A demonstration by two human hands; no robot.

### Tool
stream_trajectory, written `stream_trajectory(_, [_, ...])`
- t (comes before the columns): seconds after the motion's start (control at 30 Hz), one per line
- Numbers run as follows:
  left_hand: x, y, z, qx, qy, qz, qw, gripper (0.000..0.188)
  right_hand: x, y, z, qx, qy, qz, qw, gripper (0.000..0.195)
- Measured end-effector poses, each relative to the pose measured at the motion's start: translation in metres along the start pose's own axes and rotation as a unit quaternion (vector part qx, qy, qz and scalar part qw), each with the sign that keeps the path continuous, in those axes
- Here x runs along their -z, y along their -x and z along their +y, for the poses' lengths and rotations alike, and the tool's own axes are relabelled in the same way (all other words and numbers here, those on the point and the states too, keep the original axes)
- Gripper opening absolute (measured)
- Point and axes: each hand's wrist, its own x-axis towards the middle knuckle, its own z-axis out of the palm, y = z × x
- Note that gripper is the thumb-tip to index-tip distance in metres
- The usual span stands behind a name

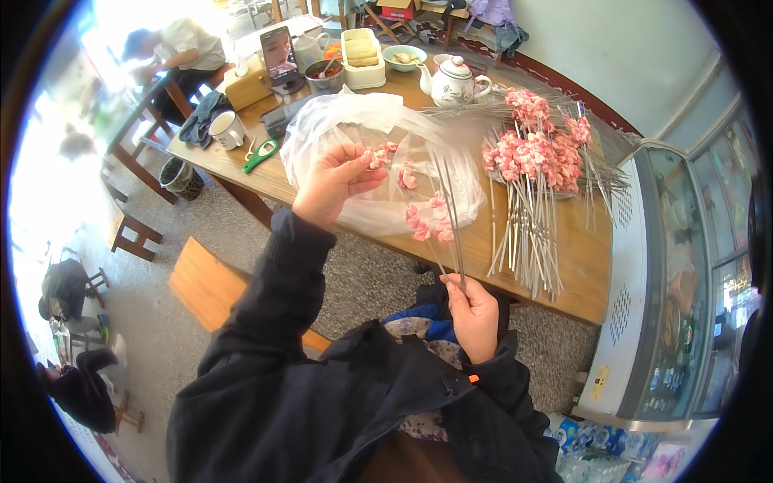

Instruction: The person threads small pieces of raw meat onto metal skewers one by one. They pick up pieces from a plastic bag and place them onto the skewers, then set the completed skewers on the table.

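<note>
Over a clear plastic bag (368, 115) on the wooden table, my left hand (338, 181) pinches a small piece of raw pink meat (378, 158) between thumb and fingers. More meat pieces (407, 177) lie on the bag beside it. My right hand (474, 311), near the table's front edge, grips several thin metal skewers (453, 211) by their lower ends. Pink meat (444, 229) is threaded on part of them; others look bare. To the right lies a heap of loaded skewers (531, 157), meat ends together, with bare metal skewers (604, 172) around it.
A white teapot (454, 84), a bowl (404, 58), a cream container (363, 60), a metal pot (325, 75) and a phone (280, 57) stand along the back. A mug (227, 130) and a green peeler (261, 156) are at left. A glass-door fridge (670, 271) stands right; a person (187, 51) sits far left.
</note>
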Motion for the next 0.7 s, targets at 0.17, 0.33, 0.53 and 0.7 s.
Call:
stream_trajectory(0.17, [-0.007, 0.006, -0.008, 0.010, 0.046, -0.033, 0.998, 0.008, 0.002, 0.002, 0.002, 0.010, 0.027, -0.008, 1.000, 0.019])
stream_trajectory(0.33, [-0.012, 0.012, -0.010, -0.014, 0.082, -0.030, 0.996, 0.010, 0.000, 0.002, -0.001, 0.025, 0.039, -0.009, 0.999, 0.018])
stream_trajectory(0.53, [-0.013, 0.016, -0.010, -0.036, 0.088, -0.026, 0.995, 0.009, 0.000, 0.005, 0.003, 0.036, 0.033, -0.011, 0.999, 0.018])
stream_trajectory(0.7, [-0.014, 0.016, -0.018, -0.049, 0.105, -0.016, 0.993, 0.007, 0.001, 0.007, -0.004, -0.008, 0.020, -0.006, 1.000, 0.019])
